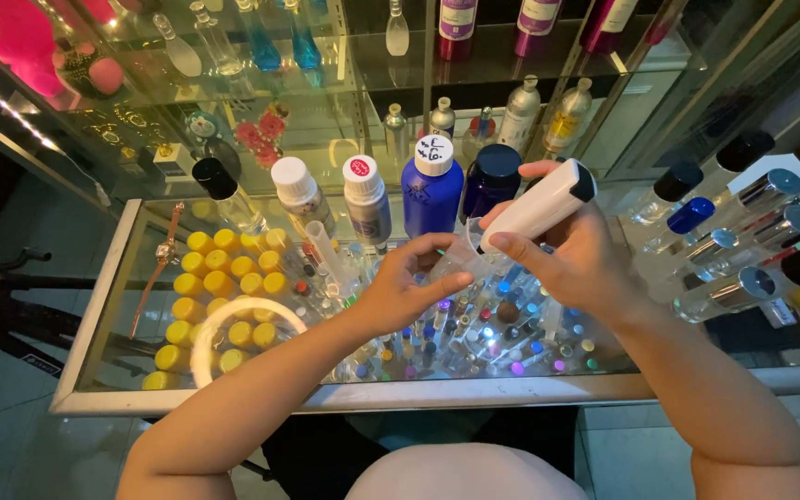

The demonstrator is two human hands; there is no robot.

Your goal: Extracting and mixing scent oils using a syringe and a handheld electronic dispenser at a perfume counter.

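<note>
My right hand grips a white bottle with a black base, tipped neck-down to the left. Its mouth meets a small clear plastic cup that my left hand pinches between thumb and fingers. Both hands hover over the middle of a glass counter top. Just behind them stand a blue bottle with a white cap and a dark blue jar. Whether liquid is flowing cannot be made out.
Two white-capped bottles and a black-capped clear bottle stand at the back left. Yellow caps and a white ring show through the glass. Clear bottles lie at the right. A wristwatch lies left. Glass shelves rise behind.
</note>
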